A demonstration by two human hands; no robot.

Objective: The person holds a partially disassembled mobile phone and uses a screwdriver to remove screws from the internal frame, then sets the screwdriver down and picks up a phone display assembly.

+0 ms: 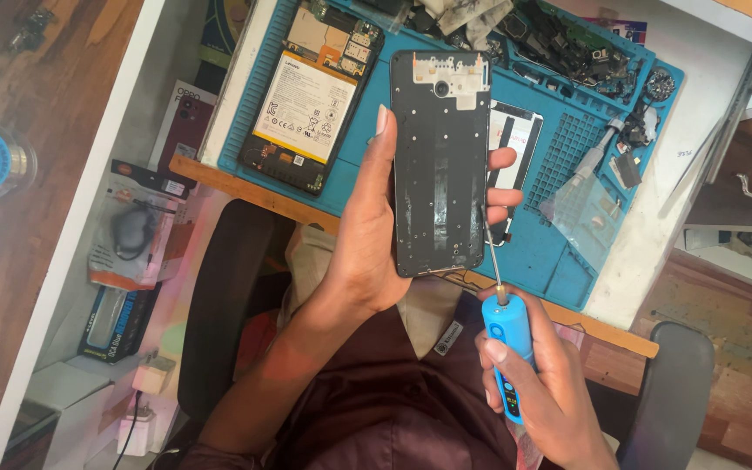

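My left hand (367,235) holds a black phone frame (439,161) upright, thumb along its left edge and fingers wrapped round the right edge. The frame's inner side faces me, with a camera hole near the top. My right hand (546,383) grips a blue electric screwdriver (508,348). Its thin bit points up and touches the frame's lower right edge. An opened phone (306,96) with its white battery and circuit board showing lies on the blue work mat (559,252), left of the frame.
The mat's top compartments hold several small parts and scraps (567,43). A clear plastic sheet (580,209) lies on the mat at right. Boxes and packaged items (137,244) sit on the floor at left, beside a black chair (228,287). A wooden edge (245,187) borders the bench.
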